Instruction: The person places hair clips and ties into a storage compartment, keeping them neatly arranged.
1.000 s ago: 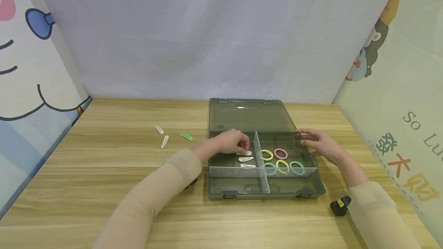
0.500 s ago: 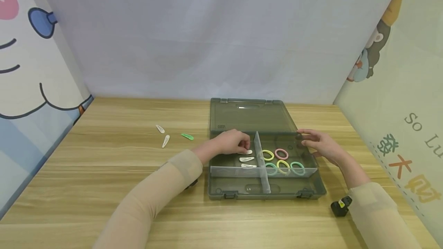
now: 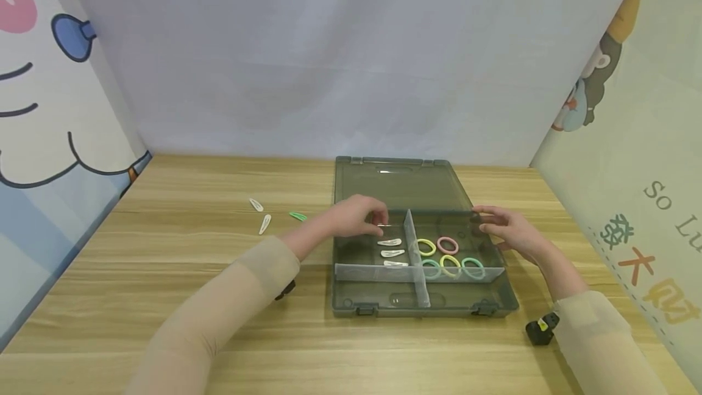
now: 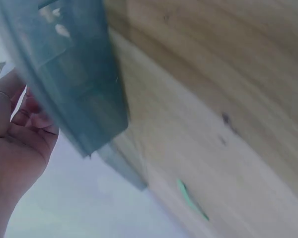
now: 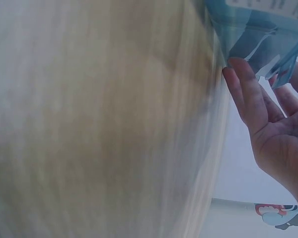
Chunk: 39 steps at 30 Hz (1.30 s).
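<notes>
A smoky translucent divider box lies on the table with its lid folded back. My left hand hovers over the back left compartment, thumb and fingers bent and slightly apart with nothing between them. Below it, three white snap hair clips lie in a column. Yellow, green and pink hair ties fill part of the back right compartment. At the box's right wall, my right hand rests with extended fingers against the outside and the thumb near the rim; the right wrist view shows its fingertips touching the box.
Left of the box, two white hair clips and a green hair clip lie on the wooden table. Clear dividers stand up inside the box. A pale backdrop rises behind the table.
My left hand has let go of the uppermost white hair clip in the compartment and moved up and left. The right hand stays at the box's right wall.
</notes>
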Available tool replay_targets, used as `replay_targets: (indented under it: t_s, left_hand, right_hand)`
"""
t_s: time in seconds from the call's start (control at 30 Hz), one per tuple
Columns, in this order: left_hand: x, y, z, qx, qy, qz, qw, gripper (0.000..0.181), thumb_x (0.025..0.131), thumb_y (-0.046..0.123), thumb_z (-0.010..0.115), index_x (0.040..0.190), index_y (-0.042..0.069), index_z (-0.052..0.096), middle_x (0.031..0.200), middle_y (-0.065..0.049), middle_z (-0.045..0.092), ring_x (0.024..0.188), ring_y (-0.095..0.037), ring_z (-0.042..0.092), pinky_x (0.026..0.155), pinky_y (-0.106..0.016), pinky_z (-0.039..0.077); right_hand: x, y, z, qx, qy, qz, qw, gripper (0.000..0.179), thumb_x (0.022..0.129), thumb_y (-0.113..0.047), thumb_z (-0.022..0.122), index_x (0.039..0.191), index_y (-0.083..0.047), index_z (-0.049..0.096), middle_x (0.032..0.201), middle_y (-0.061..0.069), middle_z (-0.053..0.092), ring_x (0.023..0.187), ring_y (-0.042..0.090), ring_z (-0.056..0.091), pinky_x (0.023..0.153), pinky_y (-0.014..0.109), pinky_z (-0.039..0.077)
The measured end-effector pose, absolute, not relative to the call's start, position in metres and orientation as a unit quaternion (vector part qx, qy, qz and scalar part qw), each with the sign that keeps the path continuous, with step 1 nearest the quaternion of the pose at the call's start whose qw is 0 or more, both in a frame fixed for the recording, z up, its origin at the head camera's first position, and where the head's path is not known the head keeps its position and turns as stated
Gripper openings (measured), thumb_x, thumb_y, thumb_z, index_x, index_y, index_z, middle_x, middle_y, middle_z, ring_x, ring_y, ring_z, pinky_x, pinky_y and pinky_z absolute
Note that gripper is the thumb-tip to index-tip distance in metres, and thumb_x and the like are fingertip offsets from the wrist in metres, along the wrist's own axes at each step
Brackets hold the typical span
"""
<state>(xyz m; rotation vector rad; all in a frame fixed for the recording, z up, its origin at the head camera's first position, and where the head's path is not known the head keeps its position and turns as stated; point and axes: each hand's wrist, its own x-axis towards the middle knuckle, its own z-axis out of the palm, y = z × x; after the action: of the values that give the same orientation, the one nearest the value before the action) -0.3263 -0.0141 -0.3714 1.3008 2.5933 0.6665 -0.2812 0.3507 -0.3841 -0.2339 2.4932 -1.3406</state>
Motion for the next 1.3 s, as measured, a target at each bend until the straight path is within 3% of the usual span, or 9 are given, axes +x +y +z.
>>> replay_targets:
  t_s: [0.3,0.7,1.03,1.3]
  left_hand:
    - [-0.321,-0.046,-0.354,0.424,0.859,0.274,0.089,0.017,0.086,0.016,0.070,0.099,0.008,0.065,0.086,0.004,0.061,0.074,-0.010,0.054,0.068,-0.024,0.045]
    - [-0.316,-0.092,-0.339,0.406,0.864,0.273,0.121,0.017,0.089,0.014,0.066,0.105,0.011,0.065,0.104,-0.008,0.066,0.096,-0.015,0.059,0.085,-0.031,0.050]
    - [-0.317,-0.128,-0.339,0.407,0.874,0.247,0.095,0.021,0.088,0.015,0.067,0.109,0.013,0.066,0.112,-0.004,0.064,0.110,-0.024,0.057,0.093,-0.045,0.046]
    - [-0.327,-0.155,-0.355,0.390,0.886,0.238,0.079,0.026,0.086,0.010,0.069,0.112,0.005,0.066,0.113,-0.007,0.064,0.112,-0.029,0.055,0.095,-0.049,0.043]
  right_hand:
    - [-0.280,0.354,-0.385,-0.081,0.868,-0.466,0.153,0.055,0.098,-0.022,0.052,0.146,-0.005,0.030,0.147,0.028,0.029,0.130,0.047,0.035,0.088,0.058,0.046]
    - [-0.281,0.355,-0.385,-0.082,0.868,-0.465,0.153,0.054,0.098,-0.019,0.051,0.146,-0.004,0.030,0.147,0.029,0.029,0.129,0.048,0.035,0.086,0.055,0.048]
    - [-0.281,0.360,-0.384,-0.089,0.865,-0.469,0.154,0.057,0.098,-0.024,0.052,0.146,-0.004,0.029,0.148,0.029,0.028,0.130,0.048,0.034,0.086,0.054,0.048]
    - [-0.279,0.361,-0.383,-0.088,0.863,-0.472,0.156,0.057,0.098,-0.023,0.052,0.146,-0.004,0.029,0.148,0.029,0.027,0.129,0.048,0.035,0.086,0.054,0.048]
